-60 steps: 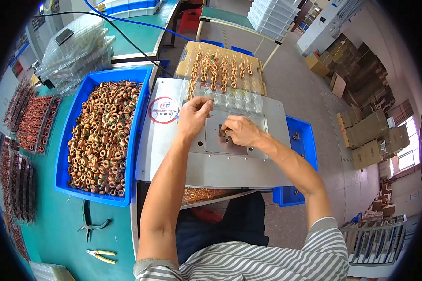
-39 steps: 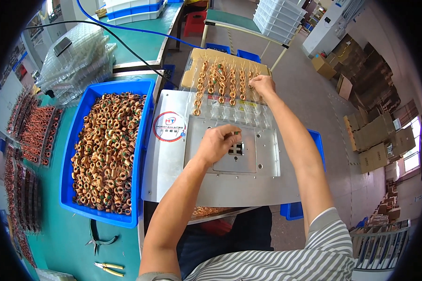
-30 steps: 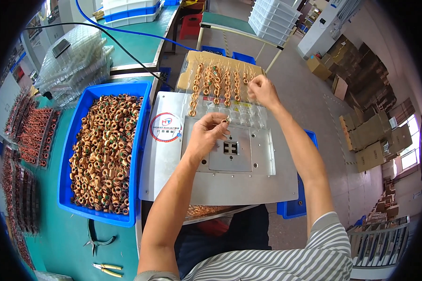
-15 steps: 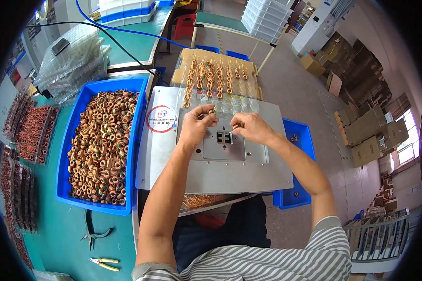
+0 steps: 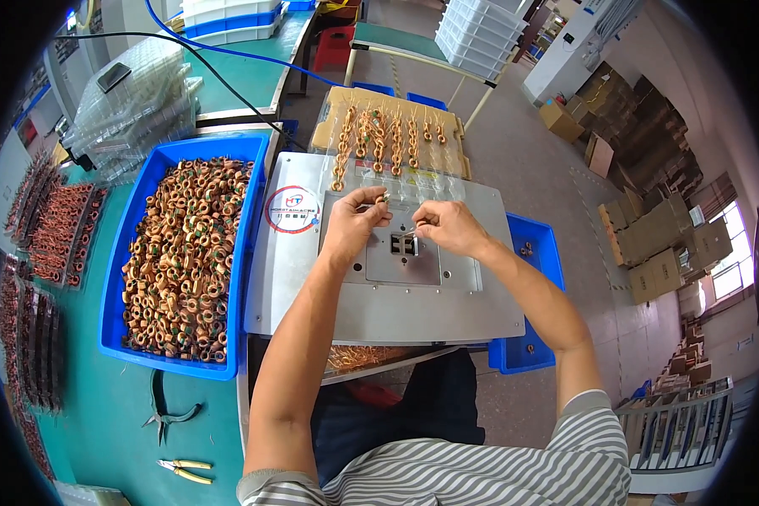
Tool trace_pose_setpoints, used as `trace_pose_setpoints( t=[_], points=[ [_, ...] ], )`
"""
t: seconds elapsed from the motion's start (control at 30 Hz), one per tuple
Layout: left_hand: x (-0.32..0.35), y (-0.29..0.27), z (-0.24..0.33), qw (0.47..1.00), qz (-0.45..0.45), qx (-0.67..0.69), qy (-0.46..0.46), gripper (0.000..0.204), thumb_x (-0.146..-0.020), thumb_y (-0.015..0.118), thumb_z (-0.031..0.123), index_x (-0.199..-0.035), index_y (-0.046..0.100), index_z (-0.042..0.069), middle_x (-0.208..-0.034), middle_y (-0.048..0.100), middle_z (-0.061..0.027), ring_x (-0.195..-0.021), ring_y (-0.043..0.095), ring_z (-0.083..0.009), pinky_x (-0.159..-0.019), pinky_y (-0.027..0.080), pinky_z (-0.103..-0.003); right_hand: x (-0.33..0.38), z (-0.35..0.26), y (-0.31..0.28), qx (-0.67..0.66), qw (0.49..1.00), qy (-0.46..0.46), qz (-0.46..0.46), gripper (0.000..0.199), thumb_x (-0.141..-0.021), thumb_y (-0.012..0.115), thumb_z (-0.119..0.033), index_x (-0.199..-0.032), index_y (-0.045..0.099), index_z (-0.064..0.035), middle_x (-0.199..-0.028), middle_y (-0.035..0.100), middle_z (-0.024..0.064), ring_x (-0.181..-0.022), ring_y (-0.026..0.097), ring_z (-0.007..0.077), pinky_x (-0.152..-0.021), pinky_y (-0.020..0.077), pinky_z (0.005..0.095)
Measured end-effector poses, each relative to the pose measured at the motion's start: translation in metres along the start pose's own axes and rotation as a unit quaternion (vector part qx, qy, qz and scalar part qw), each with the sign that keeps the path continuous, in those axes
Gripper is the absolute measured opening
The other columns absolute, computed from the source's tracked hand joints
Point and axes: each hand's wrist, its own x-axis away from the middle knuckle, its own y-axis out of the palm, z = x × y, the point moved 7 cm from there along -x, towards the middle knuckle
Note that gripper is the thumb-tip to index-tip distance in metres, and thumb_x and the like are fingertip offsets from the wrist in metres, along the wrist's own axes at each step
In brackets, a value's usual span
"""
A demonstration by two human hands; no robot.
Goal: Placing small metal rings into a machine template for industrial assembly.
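My left hand (image 5: pixel 358 223) pinches a small toroidal coil (image 5: pixel 385 198) above the grey metal machine top (image 5: pixel 304 291). Only a bit of the coil shows past the fingertips. To its right, the fingers of my right hand (image 5: pixel 452 226) are pressed together; whether a thin wire is between them is too small to tell. Just below both hands is the machine's square opening (image 5: pixel 403 244), with dark slots. Beyond them, rows of copper-coloured coils (image 5: pixel 378 143) lie in a clear plastic tray (image 5: pixel 457 158) at the machine's far edge.
Left of the machine stands a blue bin (image 5: pixel 110 295) full of wound coils (image 5: pixel 181 261). Dark-handled pliers (image 5: pixel 164 417) and yellow-handled cutters (image 5: pixel 190 470) lie on the green table (image 5: pixel 80 396). A second blue bin (image 5: pixel 523 356) sits at the right. A black cable (image 5: pixel 219 87) crosses at the upper left.
My right fingertips have lifted slightly from beside the square opening. The left hand stays nearly where it was, still pinching the coil. The whole view has shifted a little.
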Motion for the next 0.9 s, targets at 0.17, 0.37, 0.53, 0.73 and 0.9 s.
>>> trace_pose_setpoints(
  t=[0.17,0.37,0.53,0.73,0.9],
  points=[
    [0.000,-0.001,0.000,1.000,-0.003,-0.002,0.000,0.030,-0.089,0.061,0.003,-0.116,0.059,-0.009,-0.094,0.066,-0.0121,-0.079,0.066,-0.0154,-0.070,0.056,-0.026,-0.002,0.005,0.008,0.010,1.000,-0.021,0.004,0.014,-0.078,0.069,-0.007,-0.091,0.066,-0.0004,-0.084,0.069,0.0135,-0.080,0.067,0.0246,-0.073,0.0522,0.0355],
    [0.000,-0.002,-0.005,1.000,0.001,0.010,-0.008,0.031,-0.088,0.063,0.004,-0.116,0.059,-0.009,-0.093,0.065,-0.0112,-0.079,0.066,-0.0156,-0.070,0.056,-0.025,-0.007,-0.004,0.038,0.131,0.980,-0.149,-0.034,0.011,-0.078,0.066,-0.006,-0.089,0.067,-0.0038,-0.088,0.063,0.0142,-0.086,0.063,0.0335,-0.077,0.0507,0.0411],
    [-0.004,-0.008,-0.014,0.998,0.003,0.056,-0.034,0.032,-0.089,0.064,0.006,-0.117,0.058,-0.007,-0.095,0.064,-0.0100,-0.079,0.066,-0.0164,-0.070,0.056,-0.025,-0.011,-0.003,0.058,0.185,0.972,-0.139,-0.049,0.011,-0.079,0.066,-0.006,-0.089,0.066,-0.0043,-0.090,0.061,0.0135,-0.088,0.063,0.0340,-0.078,0.0510,0.0424],
    [-0.005,-0.010,-0.023,0.984,-0.023,0.155,-0.088,0.031,-0.088,0.065,0.012,-0.114,0.060,-0.005,-0.091,0.064,-0.0072,-0.068,0.063,-0.0119,-0.056,0.050,-0.022,-0.014,0.001,0.068,0.173,0.972,-0.150,-0.048,0.010,-0.078,0.065,-0.005,-0.088,0.064,-0.0031,-0.091,0.059,0.0135,-0.088,0.062,0.0339,-0.078,0.0511,0.0429],
    [-0.002,-0.009,-0.024,0.996,-0.010,-0.005,-0.088,0.023,-0.089,0.065,0.019,-0.098,0.065,-0.002,-0.074,0.060,-0.0001,-0.056,0.051,-0.0065,-0.048,0.039,-0.021,-0.008,0.002,0.063,0.171,0.972,-0.157,-0.033,0.011,-0.077,0.064,-0.003,-0.088,0.063,-0.0032,-0.090,0.060,0.0133,-0.089,0.062,0.0335,-0.078,0.0513,0.0425]
  ],
)
